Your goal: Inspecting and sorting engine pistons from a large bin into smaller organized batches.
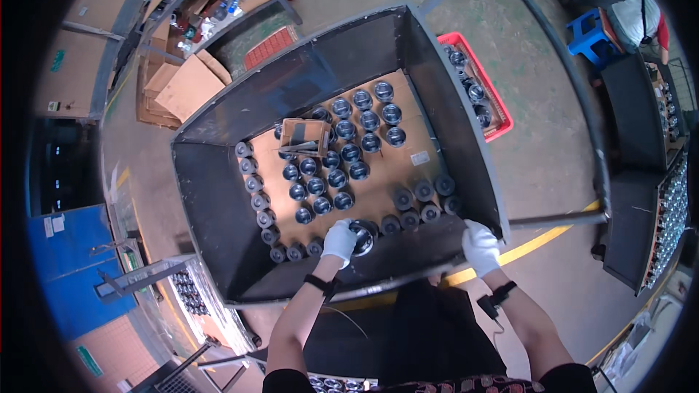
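Observation:
My left hand [339, 241], in a white glove, is closed on the side of a dark, cup-like cylindrical metal part [363, 239] over the near side of a large black bin [247, 124]. Several similar metal parts [315, 186] stand in rows on the bin's cardboard sheet [393, 171]. Matte grey parts [424, 190] are grouped at the near right, and others line the left side. My gloved right hand [480, 249] is at the bin's near right corner, fingers extended by the rim, with no part seen in it.
A small cardboard box [304, 135] sits among the parts. Beyond the bin's right wall lies a red crate [496, 94] of metal parts. Folded cardboard [193, 87] and a shelf stand at the left. Far right, a person [641, 18] is beside a blue stool [591, 36].

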The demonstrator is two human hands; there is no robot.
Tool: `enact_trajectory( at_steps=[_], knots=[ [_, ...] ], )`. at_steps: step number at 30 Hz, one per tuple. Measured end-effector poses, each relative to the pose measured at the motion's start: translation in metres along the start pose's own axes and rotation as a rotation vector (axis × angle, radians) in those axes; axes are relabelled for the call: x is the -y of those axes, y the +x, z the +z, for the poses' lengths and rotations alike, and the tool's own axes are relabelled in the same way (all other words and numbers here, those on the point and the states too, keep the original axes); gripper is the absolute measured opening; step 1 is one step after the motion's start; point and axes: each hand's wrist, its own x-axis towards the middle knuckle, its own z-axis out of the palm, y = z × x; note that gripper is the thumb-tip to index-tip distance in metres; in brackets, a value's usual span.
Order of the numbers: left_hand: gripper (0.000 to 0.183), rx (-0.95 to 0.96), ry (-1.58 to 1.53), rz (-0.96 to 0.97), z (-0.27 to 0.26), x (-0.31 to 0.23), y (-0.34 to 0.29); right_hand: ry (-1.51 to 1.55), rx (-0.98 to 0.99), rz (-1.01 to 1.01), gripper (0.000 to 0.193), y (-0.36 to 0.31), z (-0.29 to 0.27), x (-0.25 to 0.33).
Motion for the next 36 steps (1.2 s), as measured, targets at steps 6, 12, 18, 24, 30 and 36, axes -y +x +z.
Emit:
enact_trajectory(
  at_steps=[6, 12, 18, 24, 30, 36],
  knots=[
    [0.032, -0.001, -0.972, -0.581, 0.115, 0.052, 0.19, -0.292, 0.055, -0.095, 0.029, 0.014, 0.007, -0.016],
    [0.046, -0.095, -0.302, -0.324, 0.193, 0.185, 0.295, -0.206, 0.03, -0.181, 0.028, 0.036, 0.015, 0.008],
    [0.018, 0.004, 0.302, 0.161, 0.209, 0.071, 0.282, -0.337, 0.053, -0.111, 0.027, 0.031, 0.004, -0.007],
    [0.084, 0.151, 0.22, 0.408, 0.252, 0.044, 0.236, -0.287, 0.04, -0.129, 0.029, 0.034, 0.012, -0.001],
    [0.086, 0.127, 0.111, -0.003, 0.275, 0.017, 0.242, -0.215, 0.021, -0.111, 0.029, 0.028, 0.02, -0.001],
    [0.082, 0.049, -0.031, -0.078, 0.181, -0.045, 0.187, -0.269, -0.019, -0.165, 0.025, 0.025, 0.001, 0.0]
  ],
)
